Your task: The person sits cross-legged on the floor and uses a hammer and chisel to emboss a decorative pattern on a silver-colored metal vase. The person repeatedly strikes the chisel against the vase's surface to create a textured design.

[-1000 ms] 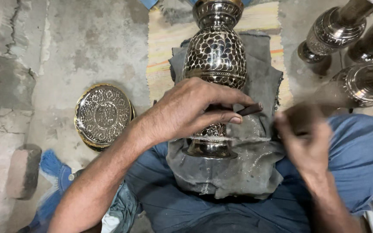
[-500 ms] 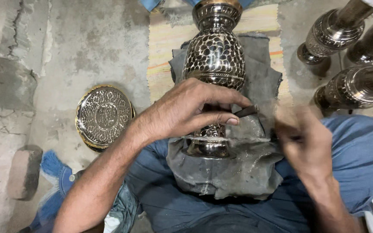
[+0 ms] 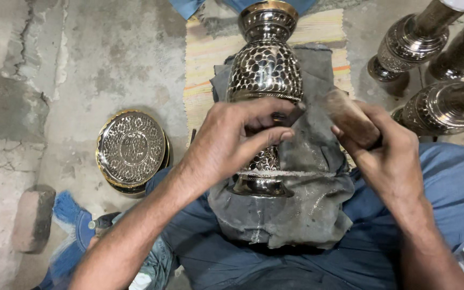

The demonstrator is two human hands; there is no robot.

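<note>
Grip: left hand (image 3: 232, 142) lies across the narrow waist of an engraved metal vase (image 3: 265, 72), fingers pinched together on a thin dark chisel-like tool (image 3: 291, 115) whose tip meets the metal. Right hand (image 3: 385, 156) is closed around a blurred wooden mallet (image 3: 347, 115), raised just right of the tool.
Vase position: lying on its side on a grey cloth (image 3: 307, 204) spread over the person's lap, foot near, mouth far, above a striped mat (image 3: 210, 53).
Progress: judging by the surface, the wide body already carries a dense cut pattern; the waist under the left hand appears to be the part in work, and the smooth foot rim (image 3: 259, 185) shows no pattern. Metal dust lies on the cloth.
Vase look: shiny silver-toned metal with dark mottled engraving and a brassy mouth band.
Surroundings: round engraved plate (image 3: 131, 150) on the concrete floor (image 3: 108, 48) to the left; similar metal vases (image 3: 436, 102) lie far right; a brick (image 3: 32, 217) sits near left.
</note>
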